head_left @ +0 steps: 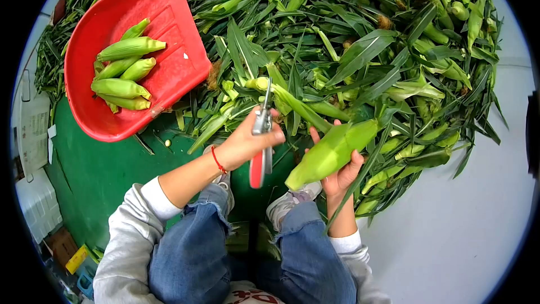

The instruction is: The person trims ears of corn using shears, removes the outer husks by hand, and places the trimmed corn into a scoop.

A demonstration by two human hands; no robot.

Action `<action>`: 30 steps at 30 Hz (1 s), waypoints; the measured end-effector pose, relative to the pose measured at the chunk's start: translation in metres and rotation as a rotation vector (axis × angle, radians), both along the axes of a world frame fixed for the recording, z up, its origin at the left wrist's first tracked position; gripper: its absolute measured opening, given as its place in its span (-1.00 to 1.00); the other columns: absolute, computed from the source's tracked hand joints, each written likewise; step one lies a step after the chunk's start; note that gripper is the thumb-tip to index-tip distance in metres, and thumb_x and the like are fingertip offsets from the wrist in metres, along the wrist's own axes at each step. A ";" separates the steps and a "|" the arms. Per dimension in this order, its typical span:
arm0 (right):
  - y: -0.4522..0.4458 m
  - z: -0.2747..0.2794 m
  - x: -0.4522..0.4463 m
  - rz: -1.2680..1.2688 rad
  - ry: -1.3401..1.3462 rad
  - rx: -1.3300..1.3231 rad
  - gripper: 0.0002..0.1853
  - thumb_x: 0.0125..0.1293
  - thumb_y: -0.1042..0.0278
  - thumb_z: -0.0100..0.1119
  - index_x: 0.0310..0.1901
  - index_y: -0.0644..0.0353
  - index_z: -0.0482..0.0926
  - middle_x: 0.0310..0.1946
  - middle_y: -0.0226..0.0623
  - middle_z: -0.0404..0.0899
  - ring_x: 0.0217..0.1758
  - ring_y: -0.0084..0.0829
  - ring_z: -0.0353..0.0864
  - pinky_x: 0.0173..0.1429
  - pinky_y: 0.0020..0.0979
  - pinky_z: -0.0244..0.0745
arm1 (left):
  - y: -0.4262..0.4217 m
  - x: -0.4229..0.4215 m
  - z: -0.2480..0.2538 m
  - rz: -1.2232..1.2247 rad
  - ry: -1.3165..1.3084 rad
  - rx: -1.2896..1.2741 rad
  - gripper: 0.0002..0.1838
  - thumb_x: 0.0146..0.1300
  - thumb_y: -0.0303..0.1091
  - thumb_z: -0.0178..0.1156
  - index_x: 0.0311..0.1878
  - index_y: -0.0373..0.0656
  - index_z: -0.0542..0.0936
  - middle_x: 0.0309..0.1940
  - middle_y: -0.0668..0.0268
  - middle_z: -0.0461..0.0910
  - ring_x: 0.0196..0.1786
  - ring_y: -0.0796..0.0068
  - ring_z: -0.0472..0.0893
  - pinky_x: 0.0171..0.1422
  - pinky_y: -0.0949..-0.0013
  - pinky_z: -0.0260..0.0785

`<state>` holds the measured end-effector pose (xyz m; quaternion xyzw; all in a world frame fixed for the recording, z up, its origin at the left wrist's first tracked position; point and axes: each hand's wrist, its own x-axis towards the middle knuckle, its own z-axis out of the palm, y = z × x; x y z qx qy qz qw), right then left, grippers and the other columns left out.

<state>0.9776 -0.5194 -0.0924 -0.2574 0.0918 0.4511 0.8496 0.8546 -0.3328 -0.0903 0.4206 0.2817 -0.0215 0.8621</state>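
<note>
My left hand (244, 141), with a red string at the wrist, is closed around pruning shears (262, 135) with red and grey handles. Their blades point up beside the cut end of a pale green stalk (257, 83). In my right hand (343, 179) rests a large green corn ear (332, 155) in its husk, tilted, its narrow end pointing down and left. Long leaves hang from it over my wrist. Up and left of my left hand, a red scoop-shaped tray (174, 28) holds several husked-over ears (126, 49).
A big heap of corn ears and leaves (360, 50) spreads across the top and right. The floor below is green (84, 169) on the left and pale grey (450, 219) on the right. My knees and shoes are below my hands. White boxes (36, 202) stand far left.
</note>
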 end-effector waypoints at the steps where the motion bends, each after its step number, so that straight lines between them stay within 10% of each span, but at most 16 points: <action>1: 0.000 -0.002 -0.001 -0.012 -0.042 -0.067 -0.28 0.09 0.10 0.20 0.29 0.12 0.23 0.14 -0.16 0.39 0.26 -0.05 0.32 0.21 0.11 0.36 | -0.002 0.002 0.002 -0.065 -0.071 0.110 -0.41 0.04 -0.45 0.31 0.13 -0.14 0.26 -0.12 0.26 0.43 -0.06 0.38 0.54 -0.15 0.31 0.50; 3: -0.001 -0.011 -0.003 -0.039 -0.131 -0.196 -0.30 0.10 0.14 0.19 0.27 0.19 0.24 0.09 -0.16 0.43 0.18 -0.11 0.41 0.22 0.00 0.39 | -0.008 -0.001 0.013 -0.485 -0.144 0.598 -0.31 -0.07 -0.37 0.42 0.09 -0.15 0.22 -0.11 0.20 0.42 -0.11 0.38 0.50 -0.02 0.33 0.37; 6: -0.003 -0.009 -0.006 -0.091 -0.087 -0.236 -0.40 0.15 0.14 0.20 0.18 0.23 0.31 0.02 -0.19 0.49 0.08 -0.25 0.50 0.21 -0.13 0.42 | -0.021 -0.002 0.020 -0.489 -0.134 0.573 -0.33 -0.04 -0.22 0.39 0.05 -0.20 0.21 -0.22 0.04 0.50 -0.19 0.16 0.55 -0.09 0.22 0.37; 12: -0.012 -0.022 -0.005 -0.128 -0.056 -0.112 -0.44 0.17 0.06 0.20 0.13 0.20 0.37 0.02 -0.20 0.49 0.10 -0.25 0.49 0.20 -0.16 0.42 | -0.020 -0.004 0.016 -0.466 -0.226 0.487 -0.34 0.04 -0.28 0.34 0.15 -0.21 0.23 -0.13 0.14 0.51 -0.04 0.36 0.50 0.09 0.34 0.35; 19: -0.005 -0.010 0.009 -0.128 0.036 -0.003 -0.31 0.27 -0.28 -0.24 0.08 0.24 0.41 -0.04 -0.15 0.54 0.00 -0.18 0.53 0.06 -0.18 0.48 | -0.030 -0.008 0.011 -0.169 -0.133 -0.268 -0.52 0.08 -0.64 0.11 0.06 -0.14 0.21 -0.28 0.27 0.46 -0.19 0.47 0.54 -0.12 0.36 0.46; 23: 0.005 0.007 0.001 -0.183 0.064 -0.256 -0.36 0.28 -0.21 -0.21 0.06 0.26 0.42 -0.06 -0.12 0.55 -0.03 -0.19 0.54 0.11 -0.11 0.44 | -0.038 0.000 0.011 -0.162 -0.150 -0.108 -0.43 0.07 -0.63 0.17 0.14 -0.11 0.20 -0.10 0.28 0.44 -0.04 0.42 0.51 0.05 0.31 0.39; 25: 0.019 0.010 -0.010 -0.156 -0.235 -0.473 -0.32 0.29 -0.24 -0.23 0.15 0.23 0.35 0.04 -0.09 0.48 0.08 -0.17 0.49 0.20 -0.10 0.38 | -0.049 0.005 0.001 -0.210 -0.139 0.530 -0.47 0.00 -0.63 0.19 0.04 -0.12 0.24 -0.19 0.25 0.45 -0.15 0.45 0.51 -0.09 0.43 0.41; 30: 0.000 0.015 0.009 -0.220 -0.227 -0.237 -0.40 0.32 -0.16 -0.22 0.17 0.18 0.33 0.00 -0.08 0.48 0.00 -0.19 0.52 0.11 -0.11 0.46 | -0.036 -0.005 -0.005 -0.128 0.040 -0.051 -0.47 0.02 -0.66 0.13 0.08 -0.13 0.25 -0.29 0.28 0.45 -0.31 0.52 0.54 -0.25 0.39 0.44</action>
